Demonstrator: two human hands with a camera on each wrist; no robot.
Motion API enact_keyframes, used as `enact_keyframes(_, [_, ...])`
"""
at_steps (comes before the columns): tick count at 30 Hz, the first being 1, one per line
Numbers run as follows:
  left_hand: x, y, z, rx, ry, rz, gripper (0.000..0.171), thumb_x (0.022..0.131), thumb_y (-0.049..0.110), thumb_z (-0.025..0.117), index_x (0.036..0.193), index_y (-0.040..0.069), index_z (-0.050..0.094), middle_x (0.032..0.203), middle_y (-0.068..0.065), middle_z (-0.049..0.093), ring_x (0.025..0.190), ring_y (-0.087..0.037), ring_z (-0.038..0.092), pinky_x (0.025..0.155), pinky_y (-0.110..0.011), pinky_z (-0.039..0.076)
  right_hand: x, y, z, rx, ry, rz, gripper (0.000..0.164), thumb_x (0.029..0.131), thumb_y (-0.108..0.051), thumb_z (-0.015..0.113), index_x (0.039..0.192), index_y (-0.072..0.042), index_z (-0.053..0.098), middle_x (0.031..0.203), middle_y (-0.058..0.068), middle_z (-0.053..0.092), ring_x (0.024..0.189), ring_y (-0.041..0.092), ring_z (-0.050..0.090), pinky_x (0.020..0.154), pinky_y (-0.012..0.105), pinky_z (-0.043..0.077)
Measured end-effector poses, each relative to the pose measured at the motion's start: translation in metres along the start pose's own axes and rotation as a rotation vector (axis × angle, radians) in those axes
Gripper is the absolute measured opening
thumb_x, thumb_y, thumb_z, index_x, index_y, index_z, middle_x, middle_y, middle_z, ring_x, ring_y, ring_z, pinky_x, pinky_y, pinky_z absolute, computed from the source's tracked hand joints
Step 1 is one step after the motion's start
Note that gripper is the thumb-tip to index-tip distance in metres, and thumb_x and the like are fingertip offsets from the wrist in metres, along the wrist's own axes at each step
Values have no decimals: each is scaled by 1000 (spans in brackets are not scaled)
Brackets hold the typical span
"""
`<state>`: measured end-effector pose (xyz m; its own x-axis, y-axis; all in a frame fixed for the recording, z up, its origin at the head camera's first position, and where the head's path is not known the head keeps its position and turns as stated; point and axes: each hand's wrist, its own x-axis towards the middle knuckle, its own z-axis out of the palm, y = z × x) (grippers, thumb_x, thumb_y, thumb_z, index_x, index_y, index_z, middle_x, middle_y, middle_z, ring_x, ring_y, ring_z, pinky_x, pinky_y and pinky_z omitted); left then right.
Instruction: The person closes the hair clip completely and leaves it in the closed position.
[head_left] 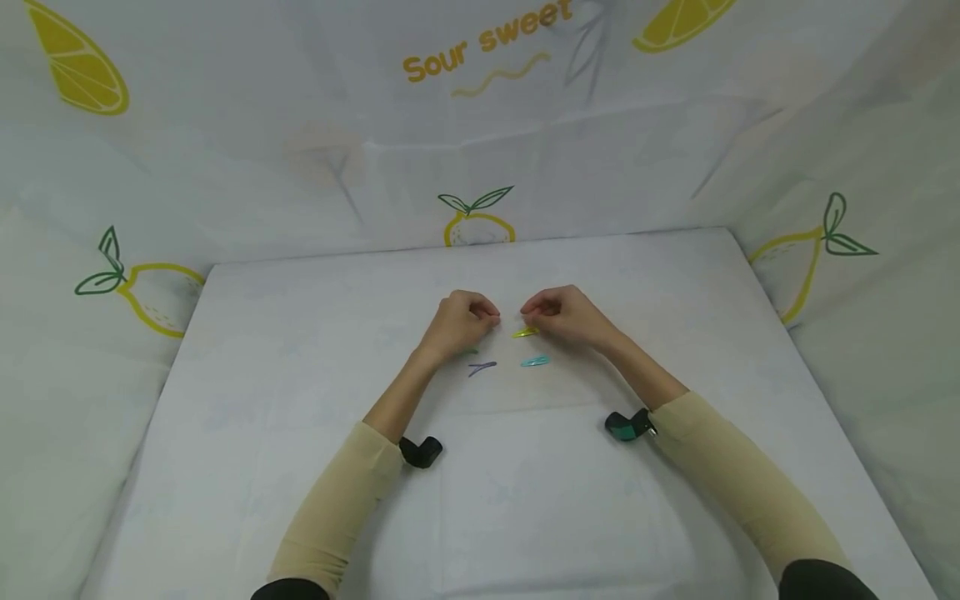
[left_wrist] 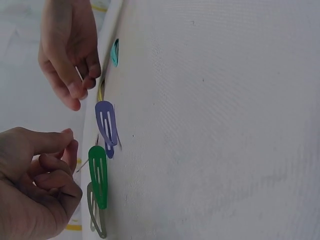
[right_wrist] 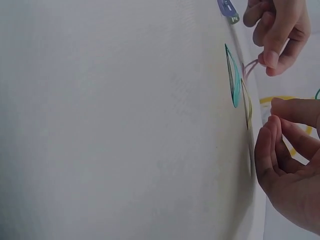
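My left hand (head_left: 468,318) and right hand (head_left: 566,315) face each other low over the white table, a small gap between their fingertips. Fingers of the left hand are bent, right at a thin pink hair clip (right_wrist: 250,67); I cannot tell whether they pinch it. The right hand's thumb and fingers bend loosely toward each other, with nothing visible between them. A yellow snap hair clip (head_left: 524,332) lies just below that hand, and a turquoise one (head_left: 536,362) nearer me. Beside the left hand are a purple clip (left_wrist: 106,123), a green clip (left_wrist: 98,176) and a grey-green clip (left_wrist: 96,211).
The white cloth-covered table (head_left: 525,500) ends at a back edge against a hanging white curtain (head_left: 300,183) printed with lemons. Black wrist devices (head_left: 422,452) sit by the sleeve cuffs, above the table's near part.
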<state>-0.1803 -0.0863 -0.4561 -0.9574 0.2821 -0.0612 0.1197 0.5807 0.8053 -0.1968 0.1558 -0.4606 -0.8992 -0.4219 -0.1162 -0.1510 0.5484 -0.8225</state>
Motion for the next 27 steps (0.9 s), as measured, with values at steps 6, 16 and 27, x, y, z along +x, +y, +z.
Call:
enact_keyframes(6, [1,-5,-7,9,31,-7,10,100,9,74,103,4,82,97,-12,80,93,-22,70,88,-35,54,7,-3,5,-24,-5,-4,17,101,-10,75,114,-1,79,107,16,80,90,16,69,80,17,52])
enact_keyframes(16, [2,-18,-16,-10,68,-47,13,100,13,75,106,4,80,100,-13,77,94,-24,66,91,-37,51,16,-7,17,-40,-24,-17,17,100,-11,76,114,-2,79,105,14,78,92,22,67,83,20,52])
enact_keyframes(27, [4,-28,-20,-21,38,-78,20,101,21,75,104,1,81,98,-15,80,85,-19,66,78,-28,50,25,-11,27,-49,-18,-31,16,100,-13,75,112,-2,79,102,13,77,87,20,65,79,22,52])
